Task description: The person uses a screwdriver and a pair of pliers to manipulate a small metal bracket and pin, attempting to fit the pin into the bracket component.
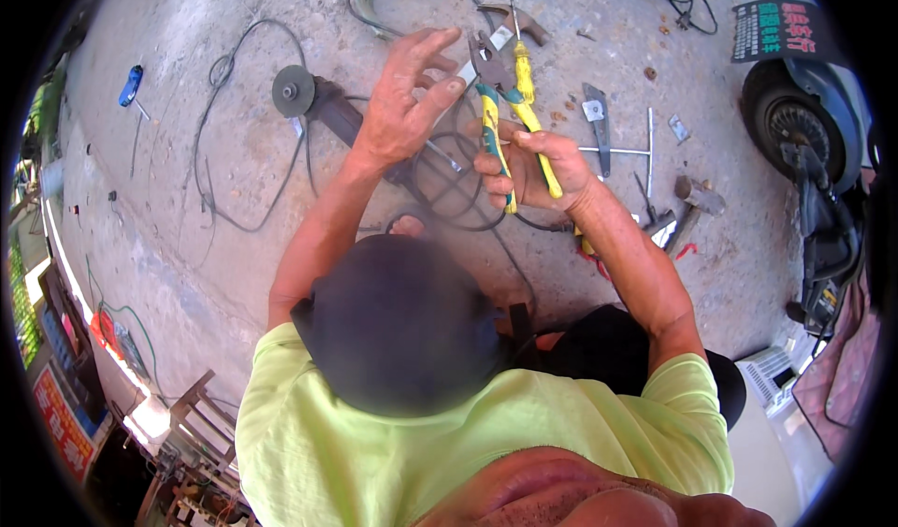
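My right hand (538, 172) is wrapped round the handles of a pair of pliers (490, 144) with yellow and green grips. The dark jaws point away from me and are spread apart a little. My left hand (407, 97) is raised to the left of the jaws, its thumb and fingers apart and holding nothing I can see. A flat silvery strip (470, 71) passes close to the left thumb; whether they touch I cannot tell. Just beyond the pliers lies a screwdriver (524, 73) with a yellow handle, next to a hammer head (524, 24).
An angle grinder (337, 111) and its looping cable (251, 27) lie left of my hands. To the right are a T-shaped rod (650, 148), a dark blade-like piece (599, 134) and another hammer (700, 195). A scooter wheel (795, 120) stands at the far right.
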Demonstrator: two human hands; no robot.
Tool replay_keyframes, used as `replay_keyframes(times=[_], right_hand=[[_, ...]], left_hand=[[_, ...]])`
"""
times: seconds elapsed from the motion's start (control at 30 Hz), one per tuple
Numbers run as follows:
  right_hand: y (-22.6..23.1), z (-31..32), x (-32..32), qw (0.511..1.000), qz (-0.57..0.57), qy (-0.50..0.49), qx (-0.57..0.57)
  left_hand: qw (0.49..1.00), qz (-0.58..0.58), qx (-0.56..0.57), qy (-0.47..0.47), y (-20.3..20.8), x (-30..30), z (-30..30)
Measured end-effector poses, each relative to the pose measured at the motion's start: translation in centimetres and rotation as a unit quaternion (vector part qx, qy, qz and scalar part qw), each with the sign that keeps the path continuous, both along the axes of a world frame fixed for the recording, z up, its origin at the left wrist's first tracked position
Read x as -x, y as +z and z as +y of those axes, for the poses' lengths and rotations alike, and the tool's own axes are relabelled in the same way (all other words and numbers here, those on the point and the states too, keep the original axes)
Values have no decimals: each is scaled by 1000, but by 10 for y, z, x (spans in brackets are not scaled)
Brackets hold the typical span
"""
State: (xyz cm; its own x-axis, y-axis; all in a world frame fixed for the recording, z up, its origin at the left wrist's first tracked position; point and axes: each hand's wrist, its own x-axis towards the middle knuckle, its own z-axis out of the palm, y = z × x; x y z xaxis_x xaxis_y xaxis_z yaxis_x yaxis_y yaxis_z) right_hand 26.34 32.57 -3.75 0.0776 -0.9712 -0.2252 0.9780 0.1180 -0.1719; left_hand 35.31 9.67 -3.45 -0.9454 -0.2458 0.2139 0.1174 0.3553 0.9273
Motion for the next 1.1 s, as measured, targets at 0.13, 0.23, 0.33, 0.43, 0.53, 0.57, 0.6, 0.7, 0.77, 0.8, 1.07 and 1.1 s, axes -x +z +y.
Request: replay_keyframes(times=[0.13, 0.23, 0.33, 0.43, 0.53, 0.57, 0.6, 0.7, 0.77, 0.8, 1.07, 1.1], right_hand=[[0, 3, 7, 999, 23, -40, 11], [8, 19, 23, 995, 66, -69, -25], [5, 32, 30, 992, 81, -88, -38], [6, 39, 31, 989, 90, -101, -53], [3, 47, 33, 988, 104, -103, -40], [4, 50, 33, 987, 113, -105, -42], [5, 52, 33, 986, 122, -106, -44], [7, 59, 35, 981, 150, -112, -46], [6, 64, 37, 978, 164, -119, -58], [6, 66, 38, 967, 205, -124, -87], [0, 61, 46, 835, 461, -180, -238], [-1, 59, 45, 823, 480, -176, -247]], left_hand=[[998, -21, 66, -9, -44, -14, 4], [986, -162, 18, 29, -46, -3, 19], [965, -254, 63, 2, -48, 36, 27], [928, -354, 114, -16, -62, 88, 42], [892, -402, 207, -19, -82, 119, 54], [887, -403, 223, -12, -86, 124, 59], [883, -404, 239, -5, -89, 128, 62], [895, -391, 215, 17, -96, 129, 67], [920, -344, 184, 37, -96, 122, 65], [931, -321, 167, 45, -94, 115, 64], [968, -186, -166, 32, -35, 23, 49], [973, -175, -145, 31, -29, 13, 48]])
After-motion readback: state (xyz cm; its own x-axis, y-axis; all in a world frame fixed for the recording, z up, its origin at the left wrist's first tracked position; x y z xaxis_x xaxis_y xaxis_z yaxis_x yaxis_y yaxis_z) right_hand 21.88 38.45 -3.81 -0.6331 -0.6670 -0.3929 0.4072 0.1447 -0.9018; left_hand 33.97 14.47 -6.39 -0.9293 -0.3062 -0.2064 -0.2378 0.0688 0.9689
